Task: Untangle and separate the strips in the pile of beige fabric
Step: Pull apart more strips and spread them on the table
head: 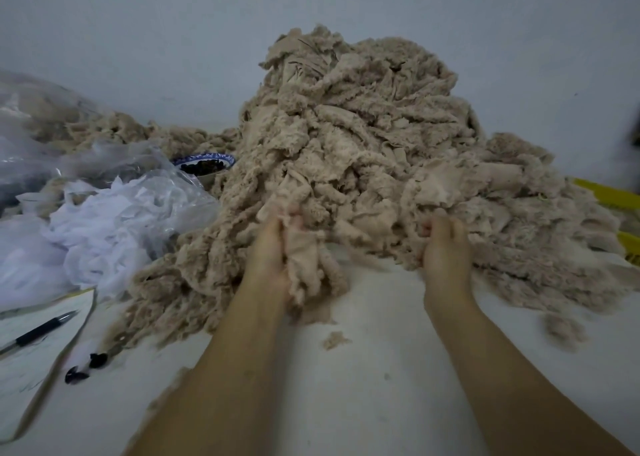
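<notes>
Left hand (273, 248) and right hand (446, 248) clamp their grip on strips (304, 258) edging the pile (363, 126).

A tall pile of beige fabric (363, 137) fills the centre and right of the frame, its fuzzy-edged lengths crumpled and tangled together. A bunch of strips (304, 258) hangs at its lower front edge, left of centre. A small scrap (335, 339) lies apart below.

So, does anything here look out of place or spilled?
Yes. A bowl with dark contents sits wedged between the pile and a plastic bag, half covered. A few dark bits lie loose on the table, as if spilled.
</notes>
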Action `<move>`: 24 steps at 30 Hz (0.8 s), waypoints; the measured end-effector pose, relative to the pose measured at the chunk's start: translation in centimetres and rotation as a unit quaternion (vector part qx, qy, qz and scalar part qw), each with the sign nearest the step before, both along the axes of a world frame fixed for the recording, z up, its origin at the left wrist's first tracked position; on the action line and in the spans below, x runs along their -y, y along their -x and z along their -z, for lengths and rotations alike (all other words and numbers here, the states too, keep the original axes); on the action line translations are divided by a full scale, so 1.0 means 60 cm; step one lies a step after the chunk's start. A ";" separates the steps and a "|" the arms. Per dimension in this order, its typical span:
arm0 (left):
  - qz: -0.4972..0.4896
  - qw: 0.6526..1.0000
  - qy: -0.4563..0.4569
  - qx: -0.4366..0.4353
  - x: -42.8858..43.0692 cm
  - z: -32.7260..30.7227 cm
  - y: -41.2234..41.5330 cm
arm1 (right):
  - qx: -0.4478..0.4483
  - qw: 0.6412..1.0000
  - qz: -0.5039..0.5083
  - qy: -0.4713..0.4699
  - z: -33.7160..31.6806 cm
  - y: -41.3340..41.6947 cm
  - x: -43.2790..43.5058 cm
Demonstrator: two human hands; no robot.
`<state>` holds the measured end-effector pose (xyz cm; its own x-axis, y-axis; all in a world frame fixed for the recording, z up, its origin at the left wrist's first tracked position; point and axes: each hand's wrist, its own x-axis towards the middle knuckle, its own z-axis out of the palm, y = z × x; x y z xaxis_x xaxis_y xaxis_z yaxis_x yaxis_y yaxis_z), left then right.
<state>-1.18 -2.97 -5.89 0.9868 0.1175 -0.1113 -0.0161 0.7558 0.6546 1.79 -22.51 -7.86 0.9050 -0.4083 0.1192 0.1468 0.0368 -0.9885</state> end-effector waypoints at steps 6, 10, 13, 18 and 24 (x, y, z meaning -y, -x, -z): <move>0.219 0.883 -0.404 0.092 0.075 0.014 0.040 | -0.111 0.934 -0.331 -0.075 0.000 0.032 -0.041; 0.278 0.813 -0.498 0.116 0.068 0.012 0.049 | -0.125 0.905 -0.375 -0.158 -0.002 0.029 -0.030; 0.293 0.762 -0.559 0.141 0.071 0.014 0.048 | -0.091 0.913 -0.381 -0.115 0.003 0.029 -0.026; 0.304 0.773 -0.539 0.136 0.061 0.017 0.041 | -0.084 0.975 -0.199 0.049 0.001 0.027 -0.029; 0.279 0.806 -0.516 0.078 0.036 0.023 0.036 | -0.083 0.979 -0.175 -0.068 0.005 0.028 -0.049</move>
<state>-3.34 -5.12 -7.29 0.9104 -0.3994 -0.1079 -0.0052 -0.2720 0.9623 0.12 -19.55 -8.16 0.9946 -0.0722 -0.0746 -0.0598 0.1883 -0.9803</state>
